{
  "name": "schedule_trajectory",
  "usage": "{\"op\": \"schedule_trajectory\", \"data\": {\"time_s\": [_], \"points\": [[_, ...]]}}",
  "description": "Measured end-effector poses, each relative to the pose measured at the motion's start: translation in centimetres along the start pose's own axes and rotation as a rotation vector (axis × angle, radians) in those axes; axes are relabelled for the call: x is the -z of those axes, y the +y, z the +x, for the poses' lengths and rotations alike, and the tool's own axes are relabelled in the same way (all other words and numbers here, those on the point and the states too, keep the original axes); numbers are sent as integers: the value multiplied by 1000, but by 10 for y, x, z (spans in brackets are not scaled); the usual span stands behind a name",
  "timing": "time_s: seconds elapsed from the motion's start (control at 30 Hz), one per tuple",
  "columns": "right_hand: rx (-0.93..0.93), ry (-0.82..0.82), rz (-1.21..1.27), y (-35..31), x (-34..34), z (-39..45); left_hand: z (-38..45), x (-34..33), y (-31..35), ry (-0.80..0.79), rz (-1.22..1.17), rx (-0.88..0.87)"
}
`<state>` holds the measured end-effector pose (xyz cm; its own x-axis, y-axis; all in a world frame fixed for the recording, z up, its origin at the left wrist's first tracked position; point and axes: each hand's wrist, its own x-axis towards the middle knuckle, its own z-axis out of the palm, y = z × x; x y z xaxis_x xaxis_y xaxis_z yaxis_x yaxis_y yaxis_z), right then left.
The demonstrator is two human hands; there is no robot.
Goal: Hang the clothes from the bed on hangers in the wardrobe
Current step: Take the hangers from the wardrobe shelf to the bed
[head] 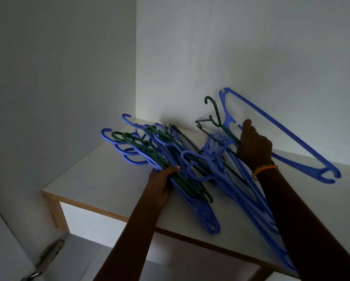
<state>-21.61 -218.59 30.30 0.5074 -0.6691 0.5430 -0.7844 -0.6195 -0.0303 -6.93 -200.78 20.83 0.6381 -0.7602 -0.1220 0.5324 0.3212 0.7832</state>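
Observation:
A tangled pile of several blue and dark green plastic hangers [170,159] lies on a white wardrobe shelf [101,179]. My left hand [162,183] grips the left bundle of that pile from below, thumb over the green ones. My right hand [253,147] grips a blue hanger [281,128] and a green hanger [216,116], both lifted up off the pile against the back wall. More blue hangers [257,209] trail down under my right forearm. No clothes and no bed are in view.
The shelf has a wooden front edge [93,205] and sits in a white wardrobe corner [135,78]. A metal door hinge [48,254] shows at the lower left. Bare shelf surface lies left of the pile.

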Motion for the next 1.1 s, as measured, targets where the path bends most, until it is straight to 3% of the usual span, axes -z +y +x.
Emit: {"op": "schedule_trajectory", "data": {"time_s": [0.27, 0.5, 0.73, 0.87, 0.97, 1.1], "points": [[56, -303, -261, 15, -19, -43, 4, 0, -4, 76, 23, 48], [-158, -311, -4, 24, -8, -47, 3, -6, -8, 122, 40, 32], [-122, -661, 190, 23, -1, -40, 2, -7, -9, 96, 44, 22], [-48, -690, 236, 23, 15, -61, 1, -6, -9, 83, 63, 9], [18, -691, 76, 21, 13, -75, 1, -7, -10, 77, 60, 0], [-59, -680, 91, 21, 12, -87, 2, -7, -11, 85, 51, 1]]}}
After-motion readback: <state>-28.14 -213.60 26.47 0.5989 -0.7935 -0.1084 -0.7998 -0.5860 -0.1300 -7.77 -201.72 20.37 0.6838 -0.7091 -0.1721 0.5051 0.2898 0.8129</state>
